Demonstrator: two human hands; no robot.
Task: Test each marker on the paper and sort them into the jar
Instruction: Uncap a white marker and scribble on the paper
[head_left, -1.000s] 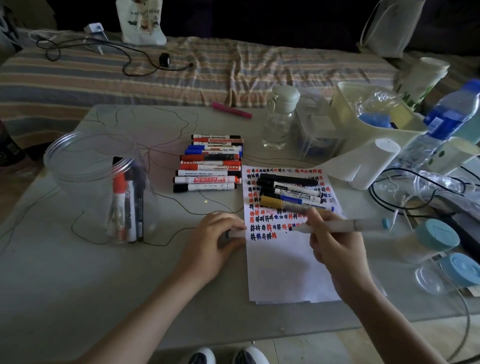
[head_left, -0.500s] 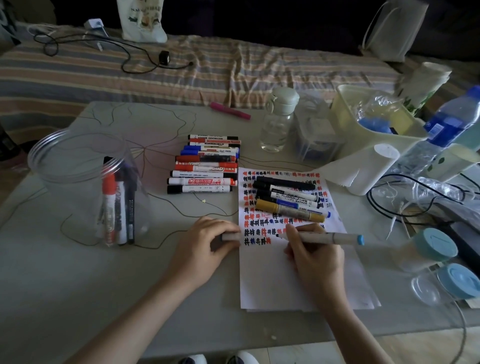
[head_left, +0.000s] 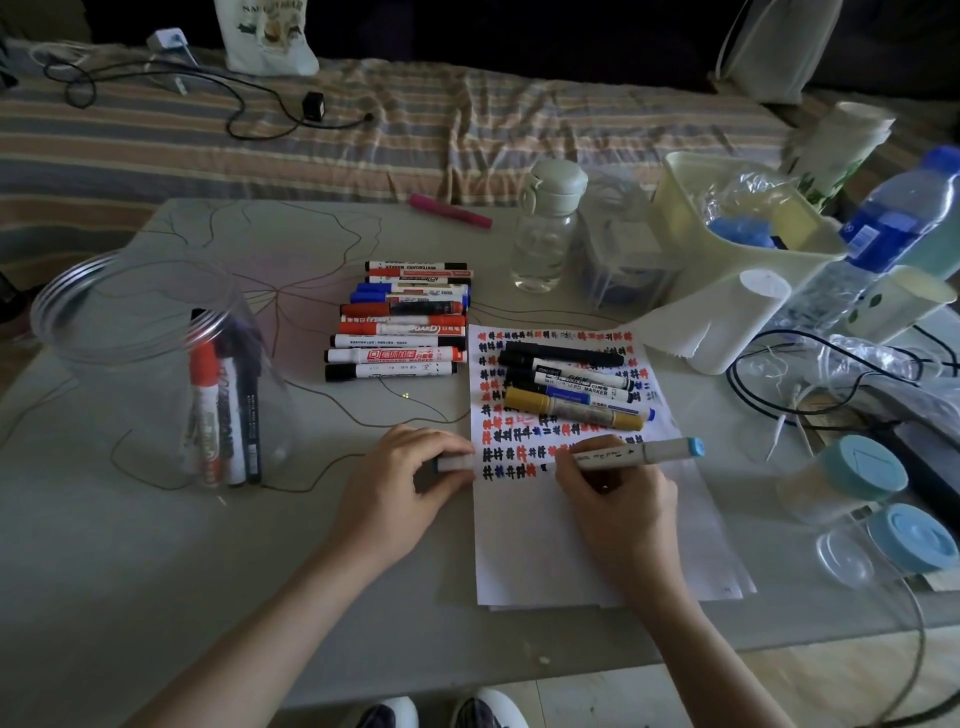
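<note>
My right hand (head_left: 618, 493) grips a white marker with a light-blue end (head_left: 639, 453), its tip touching the white paper (head_left: 571, 545) at the end of the lowest row of marks. My left hand (head_left: 402, 483) rests at the paper's left edge, closed on the marker's white cap (head_left: 455, 462). Several markers (head_left: 571, 387) lie across the top of the paper. A row of whiteboard markers (head_left: 405, 322) lies on the table left of the paper. The clear plastic jar (head_left: 150, 364) at the left holds three upright markers.
A pink marker (head_left: 451, 210) lies at the table's far edge. A glass bottle (head_left: 545, 228), cream bin (head_left: 737, 228), paper roll (head_left: 717, 317), water bottle (head_left: 883, 234), black cables (head_left: 810, 374) and blue-lidded containers (head_left: 857, 473) crowd the right side. A thin brown wire (head_left: 332, 405) loops over the table. A striped bed lies beyond.
My right hand lowered the marker from above the paper until its tip met the lowest row of marks. My left hand stayed at the paper's edge on the cap.
</note>
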